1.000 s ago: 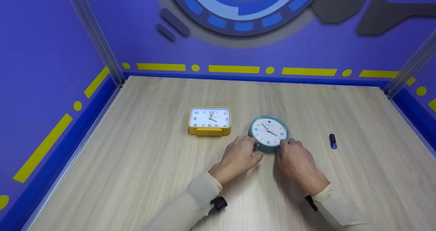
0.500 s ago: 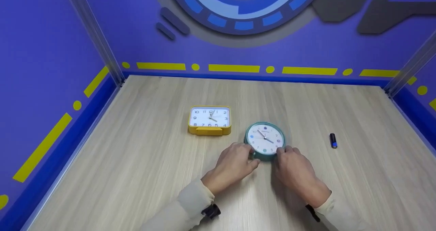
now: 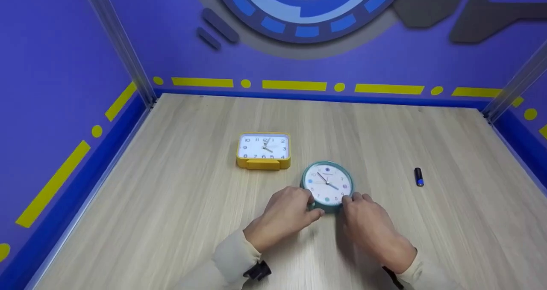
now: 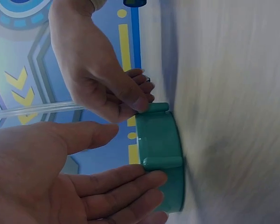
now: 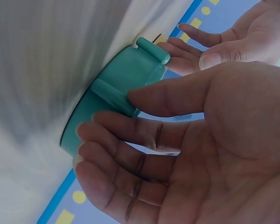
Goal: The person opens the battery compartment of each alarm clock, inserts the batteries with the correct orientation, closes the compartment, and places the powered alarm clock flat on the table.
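Observation:
A round green-rimmed clock [image 3: 327, 183] lies face up on the wooden table, its lower edge toward the person. My left hand [image 3: 282, 215] touches its lower left side with fairly straight fingers; in the left wrist view the thumb stands apart from the green case [image 4: 159, 140]. My right hand [image 3: 372, 230] holds the lower right edge. Up close in the right wrist view, its thumb and forefinger pinch a small foot [image 5: 113, 95] on the clock's green side, the other fingers curled beneath. Part of the rim is hidden by the fingers.
A yellow rectangular alarm clock [image 3: 263, 146] sits to the left and behind the round one. Off to the right lies a small black battery [image 3: 419, 177] with a blue end. Blue-purple panels [image 3: 273, 63] wall the table [image 3: 192, 153] at the back and sides.
The round clock has slid toward the person and slightly left, with both hands moving along at its lower edge. The yellow clock and the battery have stayed put.

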A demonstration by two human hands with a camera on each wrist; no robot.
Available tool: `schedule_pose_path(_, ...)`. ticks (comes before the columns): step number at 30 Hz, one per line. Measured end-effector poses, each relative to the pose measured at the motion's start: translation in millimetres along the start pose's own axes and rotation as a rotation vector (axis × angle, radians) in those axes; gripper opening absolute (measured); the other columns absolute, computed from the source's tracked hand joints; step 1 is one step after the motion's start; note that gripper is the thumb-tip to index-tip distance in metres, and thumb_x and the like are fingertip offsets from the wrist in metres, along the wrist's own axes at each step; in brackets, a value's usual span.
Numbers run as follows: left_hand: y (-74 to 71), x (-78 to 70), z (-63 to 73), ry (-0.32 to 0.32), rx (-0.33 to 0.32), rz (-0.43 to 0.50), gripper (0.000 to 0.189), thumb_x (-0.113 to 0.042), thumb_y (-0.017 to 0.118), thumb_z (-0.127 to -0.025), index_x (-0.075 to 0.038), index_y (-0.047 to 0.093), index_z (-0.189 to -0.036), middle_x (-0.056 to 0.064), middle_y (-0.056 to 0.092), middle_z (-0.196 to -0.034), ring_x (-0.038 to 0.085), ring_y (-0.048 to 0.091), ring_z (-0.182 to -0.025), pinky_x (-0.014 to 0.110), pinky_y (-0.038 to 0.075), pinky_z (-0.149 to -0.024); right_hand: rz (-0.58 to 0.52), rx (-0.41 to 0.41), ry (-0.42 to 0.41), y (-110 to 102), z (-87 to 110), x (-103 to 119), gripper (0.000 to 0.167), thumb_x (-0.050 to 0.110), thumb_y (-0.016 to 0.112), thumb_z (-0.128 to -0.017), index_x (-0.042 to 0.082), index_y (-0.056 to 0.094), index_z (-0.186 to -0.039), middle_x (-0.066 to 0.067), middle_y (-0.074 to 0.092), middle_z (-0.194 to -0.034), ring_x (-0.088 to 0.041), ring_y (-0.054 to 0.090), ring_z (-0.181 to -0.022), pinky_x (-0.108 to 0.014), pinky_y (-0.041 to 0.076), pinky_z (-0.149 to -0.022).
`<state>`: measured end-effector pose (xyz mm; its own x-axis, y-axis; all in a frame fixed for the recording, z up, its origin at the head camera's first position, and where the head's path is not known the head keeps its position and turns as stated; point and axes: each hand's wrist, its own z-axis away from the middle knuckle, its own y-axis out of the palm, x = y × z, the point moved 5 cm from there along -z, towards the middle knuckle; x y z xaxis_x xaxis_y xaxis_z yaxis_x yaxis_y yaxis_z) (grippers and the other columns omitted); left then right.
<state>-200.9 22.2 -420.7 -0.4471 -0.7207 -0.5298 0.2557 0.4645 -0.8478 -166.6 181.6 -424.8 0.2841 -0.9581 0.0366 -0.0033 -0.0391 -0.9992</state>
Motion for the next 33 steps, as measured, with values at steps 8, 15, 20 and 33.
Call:
schedule_pose_path(8,-3.2,-1.0,6.9,-0.029,0.055,-0.008,0.03,-0.037,0.082,-0.096,-0.007,0.078,-0.096,-0.005,0.067,-0.079,0.008,0.052,-0.068,0.028,0.045,-0.064,-0.028,0.073,0.004,-0.2,3.7,5.3,0.033,0.005,0.08,-0.09,-0.009,0.069,-0.119,-0.024,0.067,-0.101,-0.028,0.061,-0.082,-0.048,0.06,-0.079)
schedule_pose_path(15,-6.2,-4.9,12.9,-0.039,0.107,-0.021,0.035,-0.04,0.081,-0.095,-0.013,0.066,-0.078,-0.009,0.044,-0.062,0.009,0.041,-0.061,0.027,0.032,-0.057,-0.027,0.093,-0.01,0.5,6.6,8.3,0.028,0.004,0.079,-0.091,-0.008,0.069,-0.114,-0.02,0.065,-0.095,-0.025,0.056,-0.078,-0.046,0.06,-0.075)
schedule_pose_path(20,-7.9,-6.5,15.3,-0.048,0.127,-0.038,0.037,-0.043,0.081,-0.095,-0.015,0.066,-0.075,-0.011,0.043,-0.059,0.007,0.039,-0.059,0.026,0.031,-0.056,-0.013,0.094,-0.025,-0.1,9.0,10.8,0.027,0.005,0.08,-0.091,-0.008,0.069,-0.112,-0.018,0.064,-0.091,-0.023,0.054,-0.075,-0.043,0.059,-0.071)
schedule_pose_path(33,-13.7,-0.2,13.7,-0.02,0.134,0.009,0.039,-0.042,0.083,-0.092,-0.017,0.065,-0.07,-0.012,0.041,-0.058,0.005,0.039,-0.058,0.026,0.03,-0.054,-0.048,0.084,-0.05,-2.3,8.4,8.9,0.02,0.005,0.076,-0.094,-0.01,0.069,-0.107,-0.015,0.059,-0.084,-0.024,0.052,-0.073,-0.043,0.055,-0.066)
